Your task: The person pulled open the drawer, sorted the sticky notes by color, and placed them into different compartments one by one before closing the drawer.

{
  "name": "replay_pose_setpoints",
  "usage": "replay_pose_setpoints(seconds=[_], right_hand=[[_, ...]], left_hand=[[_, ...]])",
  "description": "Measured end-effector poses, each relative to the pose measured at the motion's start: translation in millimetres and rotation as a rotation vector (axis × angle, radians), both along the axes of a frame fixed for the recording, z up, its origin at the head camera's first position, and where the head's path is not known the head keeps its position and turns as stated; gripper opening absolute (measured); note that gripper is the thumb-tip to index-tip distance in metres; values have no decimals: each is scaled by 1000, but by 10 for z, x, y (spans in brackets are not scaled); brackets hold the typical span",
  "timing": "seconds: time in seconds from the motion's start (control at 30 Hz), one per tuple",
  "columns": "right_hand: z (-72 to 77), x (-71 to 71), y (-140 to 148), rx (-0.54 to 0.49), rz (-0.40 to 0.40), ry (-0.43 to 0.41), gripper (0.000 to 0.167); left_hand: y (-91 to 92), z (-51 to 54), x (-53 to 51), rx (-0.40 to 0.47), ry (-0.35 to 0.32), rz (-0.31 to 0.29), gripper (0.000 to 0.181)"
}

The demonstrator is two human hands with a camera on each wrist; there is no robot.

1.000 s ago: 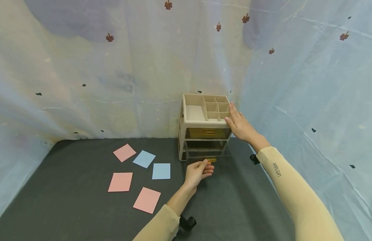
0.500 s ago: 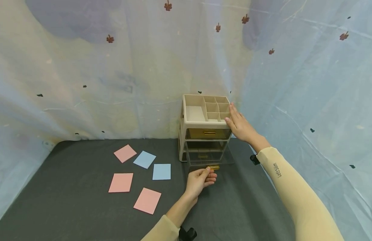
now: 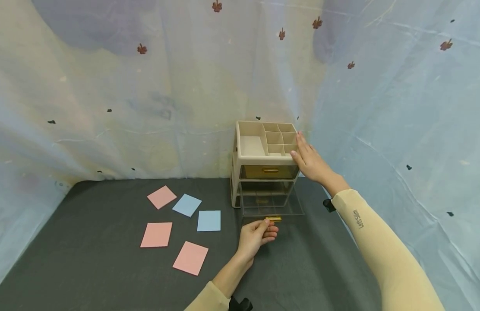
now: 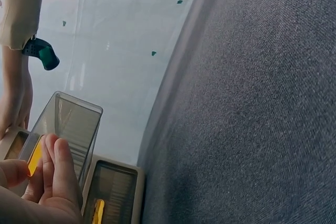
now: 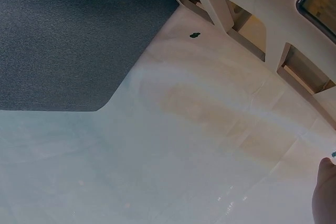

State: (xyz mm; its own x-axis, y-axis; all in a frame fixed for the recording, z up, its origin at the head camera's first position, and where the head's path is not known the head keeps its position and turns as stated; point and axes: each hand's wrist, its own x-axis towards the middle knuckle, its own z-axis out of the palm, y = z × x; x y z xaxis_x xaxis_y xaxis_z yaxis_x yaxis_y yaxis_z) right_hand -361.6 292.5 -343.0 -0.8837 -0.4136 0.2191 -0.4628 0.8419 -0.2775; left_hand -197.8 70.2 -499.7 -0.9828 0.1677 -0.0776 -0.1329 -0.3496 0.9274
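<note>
A cream drawer unit (image 3: 265, 160) with a divided top tray stands at the back. Its middle transparent drawer (image 3: 290, 209) is pulled far out, with nothing seen inside. My left hand (image 3: 253, 237) pinches that drawer's gold handle (image 3: 273, 219) between thumb and fingers; the left wrist view shows the same grip on the handle (image 4: 35, 157). My right hand (image 3: 313, 162) rests with straight fingers on the unit's top right edge. In the right wrist view only a bit of that hand (image 5: 324, 195) shows, below the unit's frame (image 5: 252, 9).
On the dark cloth (image 3: 108, 268) left of the unit lie pink squares (image 3: 156, 235) and two blue squares (image 3: 209, 220), all apart. A patterned curtain (image 3: 178, 86) hangs behind and at both sides. The upper drawer (image 3: 255, 172) is closed.
The middle drawer has come out toward the person, drawn by my left hand on its handle, with only slight motion most recently. My right hand has stayed on the unit.
</note>
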Motion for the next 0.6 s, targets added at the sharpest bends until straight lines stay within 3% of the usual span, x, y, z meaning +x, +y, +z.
replay_pose_setpoints(seconds=[0.3, 0.43, 0.6], right_hand=[[10, -7, -17, 4, -1, 15, 72], [13, 2, -18, 14, 1, 15, 71], [16, 7, -13, 16, -3, 11, 71]], left_hand=[[-51, 10, -21, -43, 37, -31, 36], [-87, 4, 6, -110, 115, -51, 34], [-148, -32, 39, -268, 247, -67, 27]])
